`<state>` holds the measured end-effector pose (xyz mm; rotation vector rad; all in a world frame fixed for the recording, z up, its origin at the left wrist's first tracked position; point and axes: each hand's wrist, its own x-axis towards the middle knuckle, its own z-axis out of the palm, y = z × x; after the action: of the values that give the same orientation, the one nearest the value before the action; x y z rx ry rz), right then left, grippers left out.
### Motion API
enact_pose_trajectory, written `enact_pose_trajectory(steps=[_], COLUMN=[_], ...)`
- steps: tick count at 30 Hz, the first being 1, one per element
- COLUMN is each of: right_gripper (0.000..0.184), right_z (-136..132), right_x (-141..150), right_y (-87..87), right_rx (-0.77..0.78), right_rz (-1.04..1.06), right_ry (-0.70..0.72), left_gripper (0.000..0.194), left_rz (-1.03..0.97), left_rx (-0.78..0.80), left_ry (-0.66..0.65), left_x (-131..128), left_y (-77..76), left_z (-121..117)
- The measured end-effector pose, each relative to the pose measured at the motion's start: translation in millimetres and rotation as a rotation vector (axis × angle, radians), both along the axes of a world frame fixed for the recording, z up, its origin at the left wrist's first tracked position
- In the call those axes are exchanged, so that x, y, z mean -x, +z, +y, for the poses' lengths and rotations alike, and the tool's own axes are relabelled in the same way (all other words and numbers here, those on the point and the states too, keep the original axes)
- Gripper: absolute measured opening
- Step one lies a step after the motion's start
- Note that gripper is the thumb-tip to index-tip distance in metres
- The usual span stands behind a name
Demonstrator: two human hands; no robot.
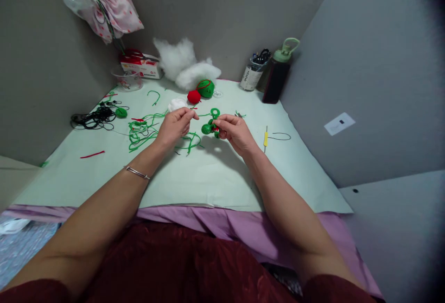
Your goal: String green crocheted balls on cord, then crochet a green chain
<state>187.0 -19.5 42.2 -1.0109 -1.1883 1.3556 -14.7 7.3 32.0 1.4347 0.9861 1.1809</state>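
Hands apart; right pinches green crocheted piece.

Knobbly green-and-red piece, apparently crocheted, mid-air

Both arms bare below short dark red fabric sleeves, reaching forward from the lower corners and angling in toward each other. Bare left forearm slants up and right; bare right forearm slants up and left. Left hand: back up, thumb and index pinched at the tips, other fingers curled under. Right hand: back up, thumb and index also pinching, remaining fingers bent below, partly hidden. Hands near each other, apart, fingertips pointing inward.
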Motion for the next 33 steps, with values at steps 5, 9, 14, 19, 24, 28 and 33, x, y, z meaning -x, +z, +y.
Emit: enact_pose_trajectory(steps=[5,9,14,19,24,28,33], right_gripper=[0.034,0.035,0.034,0.031,0.032,0.035,0.036], right_z=[0.3,-2.2,-2.7,-1.0,-0.2,-1.0,-1.9], right_x=[-1.0,-0.1,1.4,0.3,-0.9,0.2,1.3], right_y=[1.4,2.1,-0.8,-1.1,-1.1,-0.7,0.5], right_rx=[0.023,0.004,-0.013,-0.012,-0.037,-0.057,-0.012], right_rz=[0.037,-0.003,-0.004,0.048,-0.009,-0.022,0.026], right_ry=[0.006,0.042,0.056,0.014,0.009,0.018,0.001], left_gripper=[0.015,0.025,0.038,0.032,0.035,0.031,0.03], left_rz=[0.164,0.11,-0.093,-0.138,-0.158,-0.11,-0.119], left_rx=[-0.273,-0.187,0.061,0.235,0.209,0.158,0.247], left_ry=[0.15,-0.01,-0.304,-0.338,-0.35,-0.42,-0.506], left_x=[0.6,-6.3,-15.6,-14.9,-14.6,-13.9,-11.4], left_y=[-6.5,-9.2,-11.3,-6.8,-6.0,-5.4,-2.7], left_z=[2.1,-3.7,-12.3,-15.5,-14.8,-16.2,-19.3])
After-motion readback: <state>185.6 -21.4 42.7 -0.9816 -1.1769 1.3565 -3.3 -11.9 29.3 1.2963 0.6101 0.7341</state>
